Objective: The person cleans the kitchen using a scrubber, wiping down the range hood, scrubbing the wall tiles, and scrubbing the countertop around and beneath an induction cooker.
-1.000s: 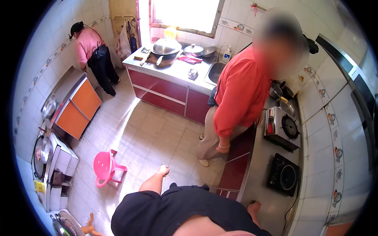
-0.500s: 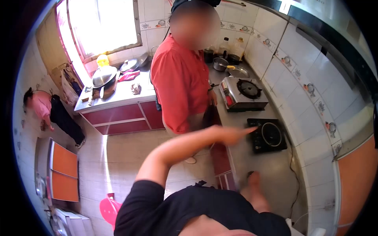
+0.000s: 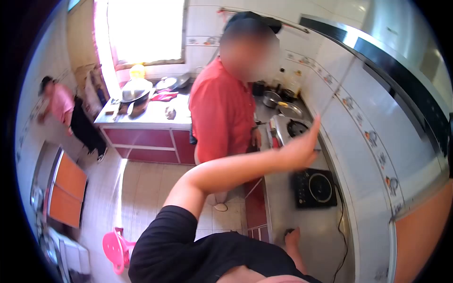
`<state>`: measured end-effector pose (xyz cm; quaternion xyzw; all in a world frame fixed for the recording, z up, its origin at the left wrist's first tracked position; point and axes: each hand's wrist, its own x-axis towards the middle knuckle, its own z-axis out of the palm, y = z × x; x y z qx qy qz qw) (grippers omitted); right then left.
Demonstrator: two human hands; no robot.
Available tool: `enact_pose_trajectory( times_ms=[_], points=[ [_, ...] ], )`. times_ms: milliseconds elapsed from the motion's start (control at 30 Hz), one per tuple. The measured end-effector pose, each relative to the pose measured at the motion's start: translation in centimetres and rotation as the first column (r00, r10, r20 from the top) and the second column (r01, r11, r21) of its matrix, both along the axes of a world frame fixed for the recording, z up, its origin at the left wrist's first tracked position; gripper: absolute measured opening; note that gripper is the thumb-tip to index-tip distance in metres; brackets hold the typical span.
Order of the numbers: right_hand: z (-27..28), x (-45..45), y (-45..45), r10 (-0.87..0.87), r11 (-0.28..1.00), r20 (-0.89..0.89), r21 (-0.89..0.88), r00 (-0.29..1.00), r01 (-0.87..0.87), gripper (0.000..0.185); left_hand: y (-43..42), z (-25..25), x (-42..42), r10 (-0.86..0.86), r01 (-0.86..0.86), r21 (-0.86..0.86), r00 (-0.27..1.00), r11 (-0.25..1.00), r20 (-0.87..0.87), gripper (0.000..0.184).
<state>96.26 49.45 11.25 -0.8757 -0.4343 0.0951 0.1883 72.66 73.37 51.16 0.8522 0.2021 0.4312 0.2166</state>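
My left arm reaches across to the right, and my left hand (image 3: 302,150) is raised in front of the gas stove (image 3: 295,129). Its fingers are stretched out and slightly blurred, with nothing held. Below it lies a black induction cooker (image 3: 315,187) on the steel counter (image 3: 309,236). Low over this counter is my right hand (image 3: 292,236), its fingers closed at a small dark thing that I cannot make out. A person in a red shirt (image 3: 222,108) stands beside the counter, just beyond my left forearm.
Beyond the stove are a pot (image 3: 271,99), a lidded pan (image 3: 290,110) and bottles. A wok (image 3: 136,90) sits on the far counter (image 3: 181,111). Another person in pink (image 3: 61,104) stands at the far left. A pink chair (image 3: 114,250) is on the floor, lower left.
My left hand has risen from low beside my body, first pointing at the induction cooker, now higher with fingers stretched before the stove. The view has swung right. The person in pink stands more upright.
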Motion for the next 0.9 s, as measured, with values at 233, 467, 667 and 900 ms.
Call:
enact_pose_trajectory(
  times_ms=[233, 467, 667, 900],
  points=[
    [-1.8, 4.0, 2.5, 0.107, 0.929, 0.148, -0.366, 0.983, -0.046, 0.053, -7.0, -8.3, -22.1, 0.421, -0.439, -0.08, 0.89, 0.895, -0.178, 0.099],
    [-4.0, 7.0, 7.2, 0.594, 0.46, 0.028, -0.832, 0.804, -0.311, 0.043, -7.2, -10.5, -38.2, 0.888, -0.854, -0.242, 0.449, 0.46, 0.102, 0.103],
    [-1.1, 3.3, 8.6, 0.751, 0.536, 0.239, -0.766, 0.616, -0.356, 0.038, -3.3, -1.9, -46.0, 0.951, -0.949, 0.235, 0.256, 0.212, 0.176, 0.099],
    [-5.2, 5.3, 8.3, 0.735, 0.595, 0.258, -0.689, 0.627, -0.414, 0.038, -5.8, -10.8, -48.3, 0.961, -0.992, 0.05, 0.102, 0.119, -0.257, 0.1]
  ],
)
